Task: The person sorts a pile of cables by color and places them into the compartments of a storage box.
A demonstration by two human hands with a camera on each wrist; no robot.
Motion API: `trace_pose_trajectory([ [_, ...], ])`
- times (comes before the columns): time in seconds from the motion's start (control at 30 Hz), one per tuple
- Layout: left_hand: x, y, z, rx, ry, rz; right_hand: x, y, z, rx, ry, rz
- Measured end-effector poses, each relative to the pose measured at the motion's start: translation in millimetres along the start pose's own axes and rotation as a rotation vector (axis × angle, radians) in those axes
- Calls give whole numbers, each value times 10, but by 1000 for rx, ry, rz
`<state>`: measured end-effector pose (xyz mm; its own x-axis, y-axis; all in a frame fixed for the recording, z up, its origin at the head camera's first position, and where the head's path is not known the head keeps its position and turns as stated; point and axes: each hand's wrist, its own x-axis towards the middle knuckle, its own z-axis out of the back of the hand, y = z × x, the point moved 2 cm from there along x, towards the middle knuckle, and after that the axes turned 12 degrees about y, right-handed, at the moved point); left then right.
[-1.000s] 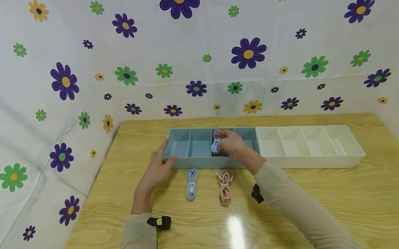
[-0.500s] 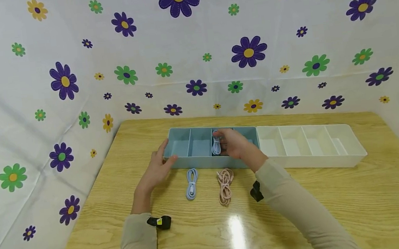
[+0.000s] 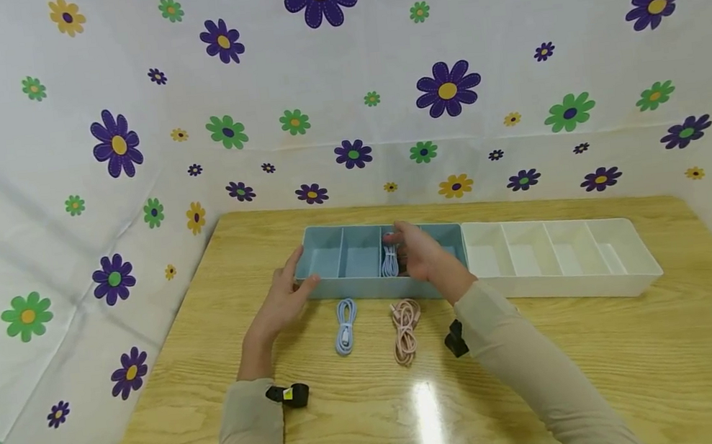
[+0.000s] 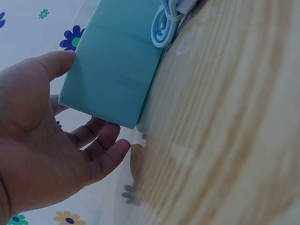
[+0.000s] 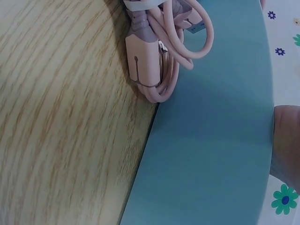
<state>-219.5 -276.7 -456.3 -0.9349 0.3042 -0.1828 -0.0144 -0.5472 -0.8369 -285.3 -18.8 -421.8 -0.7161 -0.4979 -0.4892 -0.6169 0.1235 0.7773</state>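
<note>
A light-blue four-compartment organizer box (image 3: 363, 288) stands toward the back of the table. My left hand (image 3: 284, 298) rests at its left end, thumb at the front rim and loosely bent fingers along the end wall. In the left wrist view the left hand (image 4: 56, 126) shows beside the box's corner. My right hand (image 3: 423, 252) reaches into the third compartment from the left, fingers bent over a coiled blue cable (image 3: 389, 262). Part of those fingers is hidden inside. In front of the box lie another coiled blue cable (image 3: 344, 326) and a coiled pink cable (image 3: 405, 332).
A white four-compartment box (image 3: 571, 282) adjoins the blue one on the right. A flower-printed sheet (image 3: 287, 63) hangs behind and to the left of the wooden table (image 3: 364, 424). Black wrist cameras sit on both cuffs.
The blue cable has gone lower into the third compartment, and my right hand has shifted over it. My left hand stays at the box's end. The head view has shifted slightly.
</note>
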Motion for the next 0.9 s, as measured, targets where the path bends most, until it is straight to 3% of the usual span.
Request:
trace_pose_trajectory([
  [0.27,-23,-25,-12,3,-1,16,15,0,-5,20,0,2],
  [0.6,9,-27,-31,13,6,-14,-39,28,-25,-33,-73,-12],
  [0.9,-19,-18,-2,-9,4,-3,-60,48,-80,-40,-100,29],
])
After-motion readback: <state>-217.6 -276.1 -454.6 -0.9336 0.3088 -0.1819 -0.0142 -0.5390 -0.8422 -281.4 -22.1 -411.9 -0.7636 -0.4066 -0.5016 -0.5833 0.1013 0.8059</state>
